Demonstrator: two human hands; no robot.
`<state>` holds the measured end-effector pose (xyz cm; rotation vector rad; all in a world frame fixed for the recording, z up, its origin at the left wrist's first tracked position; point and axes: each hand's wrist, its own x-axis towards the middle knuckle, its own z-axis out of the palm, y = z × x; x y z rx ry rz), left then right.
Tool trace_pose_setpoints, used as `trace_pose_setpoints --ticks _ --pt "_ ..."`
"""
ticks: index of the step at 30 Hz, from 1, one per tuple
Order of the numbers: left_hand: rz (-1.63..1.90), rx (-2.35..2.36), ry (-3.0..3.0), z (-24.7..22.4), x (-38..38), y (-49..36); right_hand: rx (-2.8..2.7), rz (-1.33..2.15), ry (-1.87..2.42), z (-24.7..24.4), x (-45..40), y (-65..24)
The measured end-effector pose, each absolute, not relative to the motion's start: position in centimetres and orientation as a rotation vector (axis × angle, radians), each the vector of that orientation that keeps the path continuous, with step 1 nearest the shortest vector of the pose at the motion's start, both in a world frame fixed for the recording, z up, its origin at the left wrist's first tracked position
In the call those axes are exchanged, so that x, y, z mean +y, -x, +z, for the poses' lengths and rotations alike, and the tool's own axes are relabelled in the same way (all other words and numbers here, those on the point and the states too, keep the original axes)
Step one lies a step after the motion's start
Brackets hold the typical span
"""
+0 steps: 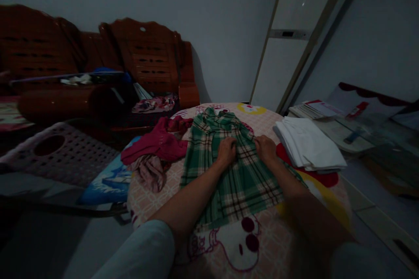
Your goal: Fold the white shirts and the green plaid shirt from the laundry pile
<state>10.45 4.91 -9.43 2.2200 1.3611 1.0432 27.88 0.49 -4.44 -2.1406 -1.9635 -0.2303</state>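
Observation:
A green plaid shirt (209, 152) is spread over the round table, its collar at the far side and its hem toward me. My left hand (227, 150) is closed on the cloth near the middle of the shirt, fingers curled. At the shirt's right edge, my right hand (266, 149) pinches the fabric. Part of the shirt's right side is hidden behind my right forearm. Left of the shirt, a crumpled pink garment (160, 141) lies next to a pale pinkish cloth (150, 172). A stack of folded white cloth (310, 144) sits to the right.
A patterned tablecloth (271, 239) covers the table. Behind it on the left stands a carved wooden sofa (144, 56) with clothes on it. A perforated chair back (65, 152) and a blue cushion (114, 178) are at left. Papers (316, 109) lie on furniture at right.

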Motion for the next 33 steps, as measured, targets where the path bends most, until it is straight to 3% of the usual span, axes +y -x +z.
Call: trace_pose_setpoints --ticks 9,19,33 --pt "0.976 1.391 -2.221 -10.0 5.0 -10.6 -2.003 -0.208 2.306 -5.3 7.5 -26.2" --pt "0.965 1.397 -2.239 -10.4 5.1 -10.9 -1.62 -0.134 2.503 -4.8 10.0 -33.9" --pt "0.904 1.441 -2.223 -9.5 4.3 -10.9 -1.924 -0.131 2.265 -6.2 12.8 -29.6"
